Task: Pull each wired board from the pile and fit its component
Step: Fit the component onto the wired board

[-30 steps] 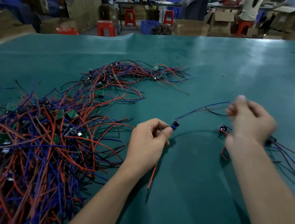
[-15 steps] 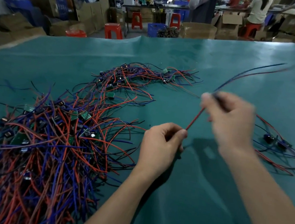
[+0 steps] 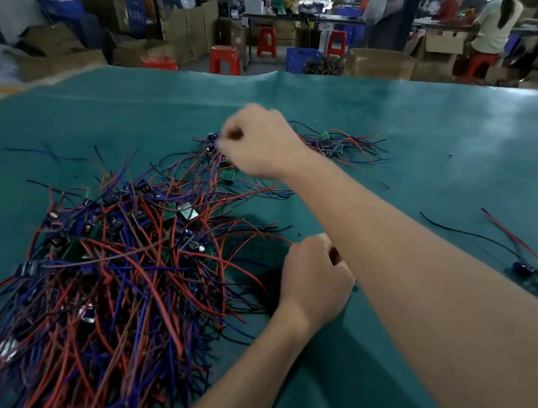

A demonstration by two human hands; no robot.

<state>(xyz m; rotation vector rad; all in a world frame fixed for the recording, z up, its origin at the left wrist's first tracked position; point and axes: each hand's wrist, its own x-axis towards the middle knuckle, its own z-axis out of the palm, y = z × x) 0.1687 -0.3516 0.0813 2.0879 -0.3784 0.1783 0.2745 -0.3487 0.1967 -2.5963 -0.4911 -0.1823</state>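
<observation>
right hand (image 3: 259,142) curled over far edge of wired-board pile (image 3: 120,269), grip on a board unclear | left hand (image 3: 315,279) loosely fisted by pile, contents hidden | few finished boards (image 3: 534,274) lie right | most of pile left

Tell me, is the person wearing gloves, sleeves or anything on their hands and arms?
No. Both the left hand and the right hand are bare, with no gloves, rings, watch or wristband visible. Both forearms are uncovered as far as the picture shows; no sleeve comes into view.
</observation>
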